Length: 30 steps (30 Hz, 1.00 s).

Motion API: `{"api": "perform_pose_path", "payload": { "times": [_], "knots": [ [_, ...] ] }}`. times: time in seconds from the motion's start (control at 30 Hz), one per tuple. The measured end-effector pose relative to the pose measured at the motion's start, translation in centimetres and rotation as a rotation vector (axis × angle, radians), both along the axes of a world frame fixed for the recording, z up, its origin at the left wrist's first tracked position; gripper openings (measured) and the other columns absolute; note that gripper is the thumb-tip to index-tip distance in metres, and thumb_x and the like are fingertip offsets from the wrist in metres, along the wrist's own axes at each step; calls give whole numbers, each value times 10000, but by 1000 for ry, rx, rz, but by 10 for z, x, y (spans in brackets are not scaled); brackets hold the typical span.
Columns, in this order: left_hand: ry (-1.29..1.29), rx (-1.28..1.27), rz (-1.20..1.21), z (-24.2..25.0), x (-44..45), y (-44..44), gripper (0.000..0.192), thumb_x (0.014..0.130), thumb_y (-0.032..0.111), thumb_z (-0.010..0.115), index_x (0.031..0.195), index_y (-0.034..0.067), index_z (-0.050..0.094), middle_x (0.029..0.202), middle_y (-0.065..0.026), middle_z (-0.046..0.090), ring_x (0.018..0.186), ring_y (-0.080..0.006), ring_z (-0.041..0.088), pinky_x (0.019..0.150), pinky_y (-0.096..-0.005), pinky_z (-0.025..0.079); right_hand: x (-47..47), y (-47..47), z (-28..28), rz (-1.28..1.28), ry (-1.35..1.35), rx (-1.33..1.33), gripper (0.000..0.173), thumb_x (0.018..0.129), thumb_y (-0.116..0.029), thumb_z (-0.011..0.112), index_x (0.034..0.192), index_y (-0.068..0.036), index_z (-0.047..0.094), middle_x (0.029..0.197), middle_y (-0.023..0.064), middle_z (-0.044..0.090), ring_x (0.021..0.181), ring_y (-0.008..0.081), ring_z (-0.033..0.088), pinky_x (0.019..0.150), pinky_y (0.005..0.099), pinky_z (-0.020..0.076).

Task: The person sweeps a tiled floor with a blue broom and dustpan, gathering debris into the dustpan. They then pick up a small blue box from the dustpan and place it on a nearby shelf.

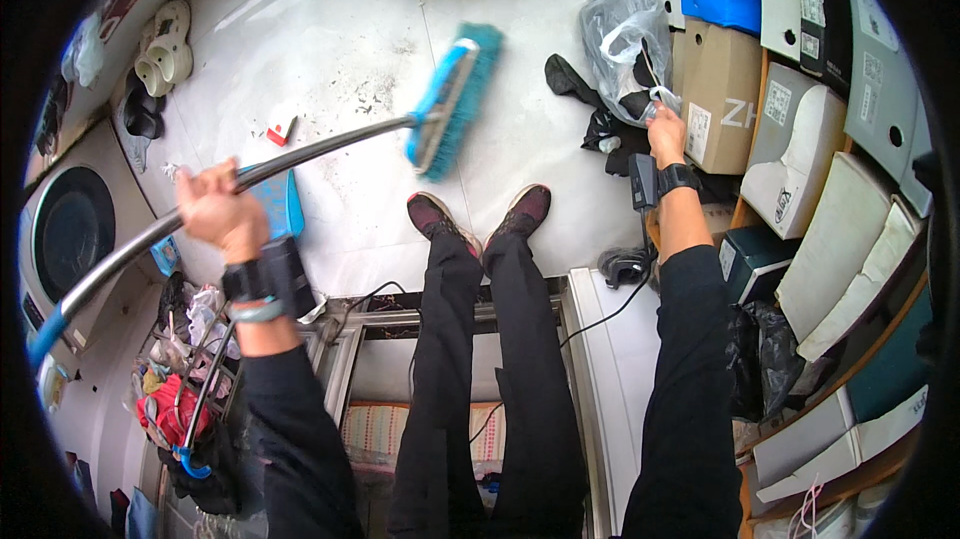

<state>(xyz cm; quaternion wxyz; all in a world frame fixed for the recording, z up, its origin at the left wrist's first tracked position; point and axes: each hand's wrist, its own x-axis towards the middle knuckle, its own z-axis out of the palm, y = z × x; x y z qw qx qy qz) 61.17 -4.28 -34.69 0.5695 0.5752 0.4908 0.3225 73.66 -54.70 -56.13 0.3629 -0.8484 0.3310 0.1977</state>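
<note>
My left hand [223, 210] grips the metal handle [322, 151] of a push broom. The broom's head [454, 104], blue with teal bristles, is raised or resting over the pale tile floor; its blur leaves contact unclear. With my right hand [666, 135] I pinch the edge of a clear plastic bag [626, 36] beside the shoe boxes. Dark cloth items, perhaps socks [574, 81], lie in and around the bag. Dark debris [367, 93] is scattered on the floor left of the broom head. A blue dustpan [281, 201] sits partly behind my left hand.
Stacked shoe boxes [716, 81] line wooden shelves on the right. A front-loading washing machine [73, 216] and cream clogs [166, 51] stand on the left. A small red-and-white item [281, 131] lies on the floor. Behind my shoes runs a metal door track [345, 359], with a cable across it.
</note>
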Motion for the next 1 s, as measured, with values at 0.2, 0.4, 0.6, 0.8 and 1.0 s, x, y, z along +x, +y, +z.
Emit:
{"api": "perform_pose_path", "payload": {
  "times": [0.2,0.4,0.6,0.8,1.0],
  "knots": [
    [-181,-51,-28,80,-39,38,435,974,232,354,574,148,207,511,-19,202,489,-147,225,644,-326,357,-4,1,1,-22,13,19,344,942,-253,504,1055,43,638,775,98,635,699,170,551,681,318,447],
    [-256,-176,-51,68,-32,-4,428,970,213,356,568,157,219,483,-8,202,461,-131,219,631,-315,361,2,-4,-12,21,56,-104,339,926,-245,485,1040,36,637,990,247,646,950,358,615,812,389,445],
    [-220,-218,-20,19,7,-60,455,977,246,342,546,168,221,483,19,192,460,-127,214,606,-329,343,3,-14,-20,80,39,-109,353,925,-256,482,1021,50,630,982,262,637,935,373,611,802,396,443],
    [-110,-378,-52,-4,20,-105,439,972,241,373,561,156,243,484,17,200,447,-127,223,569,-326,355,0,-14,-21,45,5,-49,364,924,-265,494,1011,61,628,929,235,651,857,315,616,773,374,444],
    [-73,-332,87,-47,17,-102,382,964,206,408,608,149,282,468,16,234,394,-128,255,545,-350,409,-1,-6,-7,32,17,-45,352,933,-264,494,1006,48,641,848,160,658,775,231,588,744,341,448]
  ]
}}
